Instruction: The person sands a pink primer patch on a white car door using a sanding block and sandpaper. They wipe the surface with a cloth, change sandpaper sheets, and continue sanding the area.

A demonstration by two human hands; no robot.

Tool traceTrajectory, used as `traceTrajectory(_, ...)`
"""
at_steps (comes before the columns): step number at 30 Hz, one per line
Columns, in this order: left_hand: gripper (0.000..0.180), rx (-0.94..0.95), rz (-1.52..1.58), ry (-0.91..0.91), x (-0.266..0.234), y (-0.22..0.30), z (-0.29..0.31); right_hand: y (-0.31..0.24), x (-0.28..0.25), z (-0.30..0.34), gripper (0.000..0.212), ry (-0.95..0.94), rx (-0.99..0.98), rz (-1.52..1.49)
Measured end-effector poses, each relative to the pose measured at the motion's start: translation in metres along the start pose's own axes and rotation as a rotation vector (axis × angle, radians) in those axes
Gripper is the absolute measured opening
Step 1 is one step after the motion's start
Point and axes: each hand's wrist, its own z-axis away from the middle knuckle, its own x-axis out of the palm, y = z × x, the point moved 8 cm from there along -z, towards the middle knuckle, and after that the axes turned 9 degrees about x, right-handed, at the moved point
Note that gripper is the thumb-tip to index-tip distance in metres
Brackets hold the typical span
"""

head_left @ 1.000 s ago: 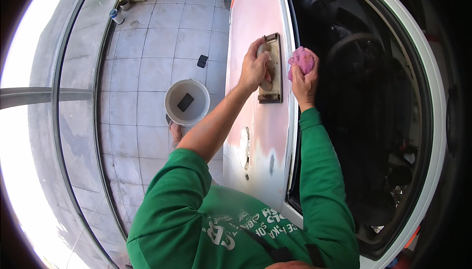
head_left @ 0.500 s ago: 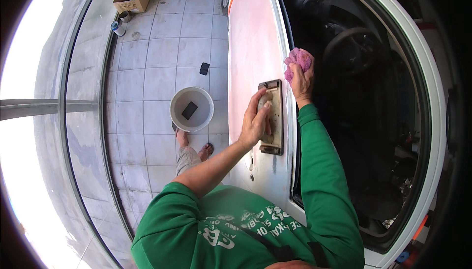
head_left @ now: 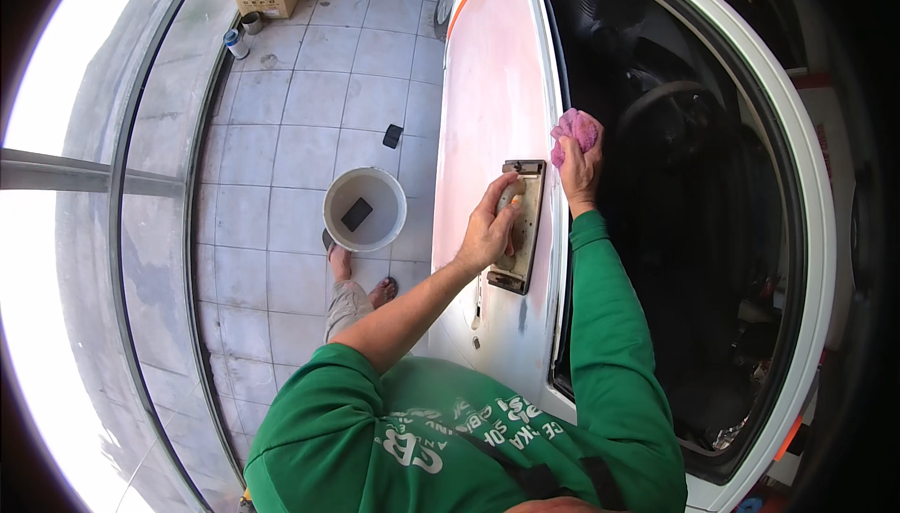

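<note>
My left hand [head_left: 489, 226] is wrapped round the handle of a long sanding block [head_left: 527, 223], which lies against the white and pinkish car door [head_left: 483, 91] close to its window edge. The block's underside is hidden. Bunched in my right hand [head_left: 580, 176] is a pink cloth [head_left: 577, 133], at the window sill of the door. Below the block are the door's handle recess [head_left: 477, 307] and a small lock hole [head_left: 475, 342].
A white bucket [head_left: 330, 211] stands on the tiled floor to the left, a dark rectangular block [head_left: 356, 214] inside. Another dark block [head_left: 392, 135] lies beyond it. Farther off are a cardboard box [head_left: 272, 1], a can [head_left: 236, 44] and a cup [head_left: 251, 23]. Glazed frames run along the left.
The sanding block has tilted slightly, its lower end now farther left. My view has turned a little, and the right hand with the cloth sits slightly lower in the picture.
</note>
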Motion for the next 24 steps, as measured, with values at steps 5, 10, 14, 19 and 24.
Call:
traceTrajectory(5, 0.053, 0.159, -0.109, 0.067, -0.055, 0.036, -0.187, -0.006, 0.011, -0.009, 0.044, -0.056, -0.009, -0.057)
traceTrajectory(10, 0.053, 0.062, 0.101, 0.07, -0.021, 0.009, -0.118, 0.016, -0.004, -0.01, 0.044, -0.009, 0.007, -0.06)
traceTrajectory(14, 0.054, 0.041, 0.071, 0.128, 0.005, 0.008, -0.012, 0.0, 0.001, 0.0, 0.046, -0.009, 0.017, -0.015)
traceTrajectory(19, 0.053, 0.042, 0.024, 0.161, -0.009, 0.027, -0.121, 0.006, -0.003, 0.002, 0.046, 0.019, 0.026, -0.03)
traceTrajectory(24, 0.059, 0.001, 0.139, 0.245, -0.047, 0.034, -0.227, -0.011, 0.006, -0.01, 0.047, 0.029, -0.074, 0.093)
